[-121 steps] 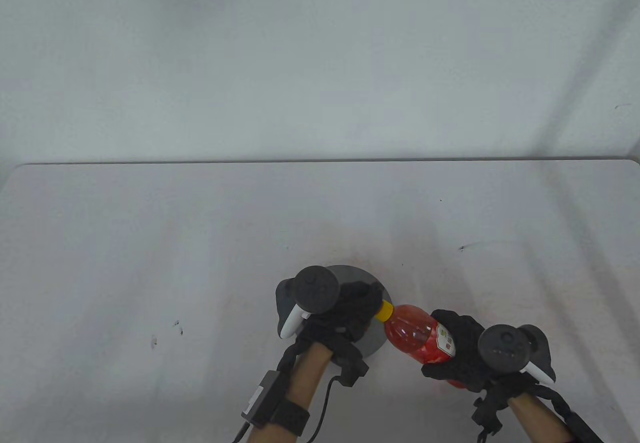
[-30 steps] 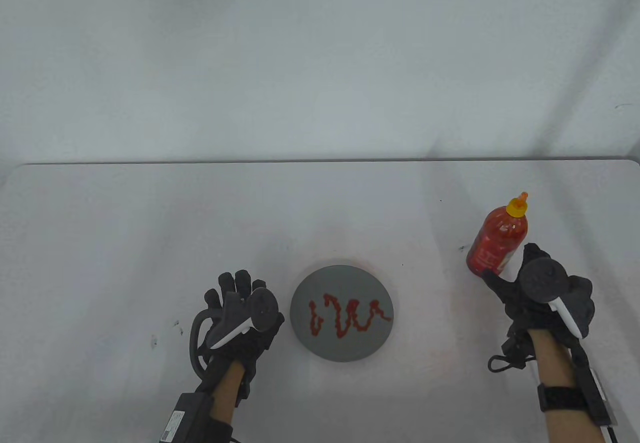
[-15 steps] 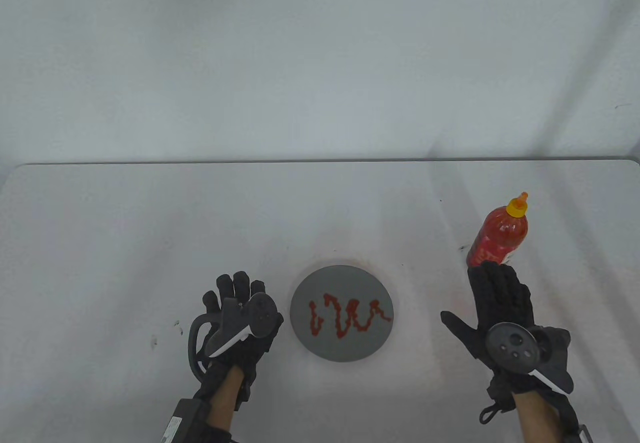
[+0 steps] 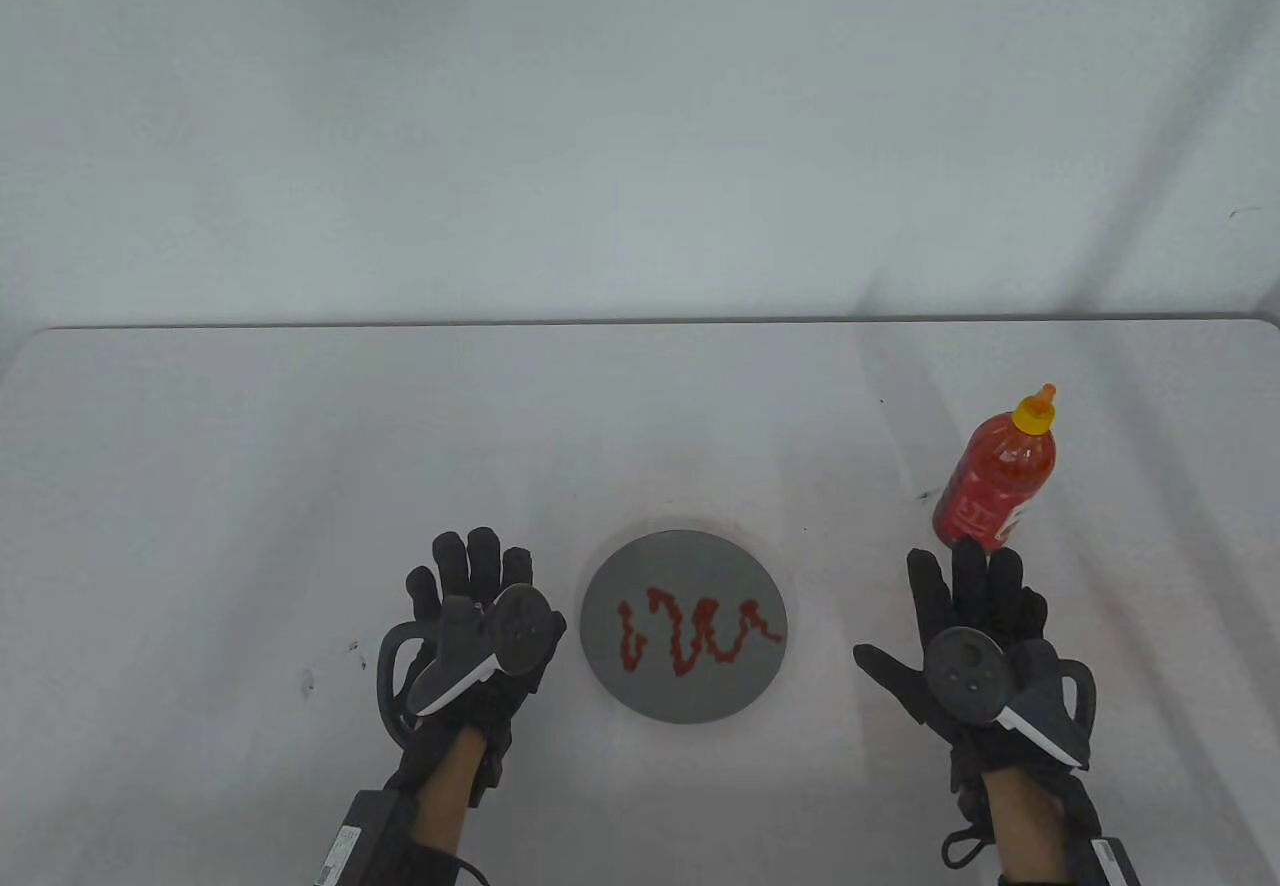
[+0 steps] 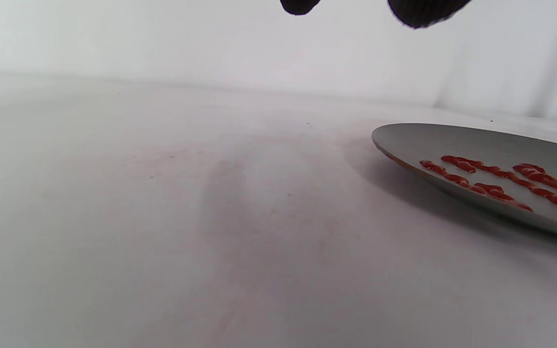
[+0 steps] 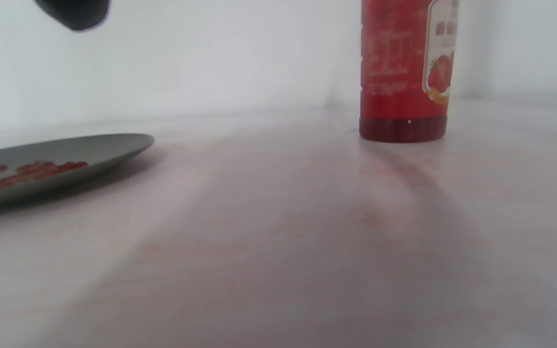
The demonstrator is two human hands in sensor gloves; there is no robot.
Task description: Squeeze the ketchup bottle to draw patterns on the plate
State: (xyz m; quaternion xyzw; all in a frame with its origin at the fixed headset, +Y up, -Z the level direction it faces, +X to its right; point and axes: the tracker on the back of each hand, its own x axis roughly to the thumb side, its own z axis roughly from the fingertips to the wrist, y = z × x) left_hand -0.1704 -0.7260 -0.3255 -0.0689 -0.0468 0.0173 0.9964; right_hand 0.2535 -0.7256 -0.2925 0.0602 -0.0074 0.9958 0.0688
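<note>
A grey round plate (image 4: 610, 646) lies on the white table with a red zigzag of ketchup (image 4: 695, 634) drawn across it. It also shows in the left wrist view (image 5: 404, 137) and the right wrist view (image 6: 114, 145). The red ketchup bottle (image 4: 995, 476) with a yellow nozzle cap stands upright at the right, also in the right wrist view (image 6: 404, 72). My left hand (image 4: 470, 586) lies flat and empty left of the plate. My right hand (image 4: 965, 606) is spread open and empty, just in front of the bottle, apart from it.
The table's far edge (image 4: 640, 326) meets a white wall. Small dark marks (image 4: 355, 651) dot the table left of my left hand.
Four seconds ago my right hand held the bottle tilted over the plate. Since then the bottle was set upright at the right and let go. My right hand drew back toward me, fingers spread.
</note>
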